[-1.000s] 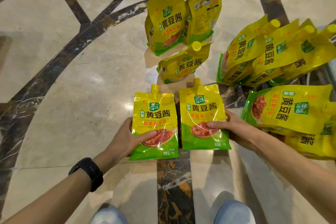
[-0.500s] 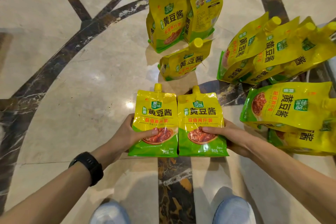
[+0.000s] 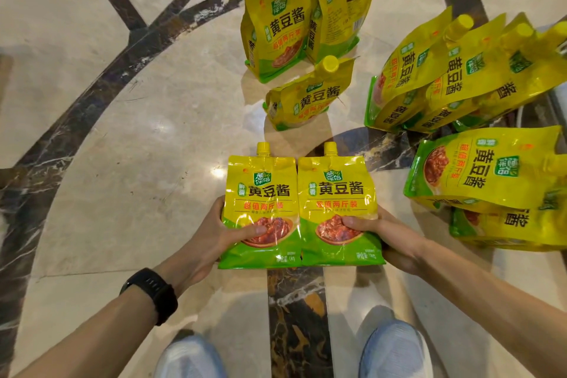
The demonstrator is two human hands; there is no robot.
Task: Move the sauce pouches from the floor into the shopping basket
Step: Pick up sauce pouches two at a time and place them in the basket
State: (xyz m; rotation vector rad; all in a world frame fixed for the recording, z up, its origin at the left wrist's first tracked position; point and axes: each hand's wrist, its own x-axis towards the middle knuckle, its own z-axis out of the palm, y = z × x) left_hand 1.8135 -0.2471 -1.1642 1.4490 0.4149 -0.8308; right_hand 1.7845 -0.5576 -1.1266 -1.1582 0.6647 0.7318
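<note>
The basket is barely visible, perhaps only a grey edge (image 3: 557, 101) under the pile at far right, where overlapping pouches (image 3: 435, 77) are cut off by the frame and hard to count: about six. The left hand (image 3: 214, 233) grips one pouch (image 3: 260, 193) and the right hand (image 3: 389, 233) another (image 3: 337, 193), thumbs on front, fingers hidden behind, held side by side above the floor (image 3: 122, 132). Three more pouches stand or lean on the floor ahead (image 3: 276, 24).
</note>
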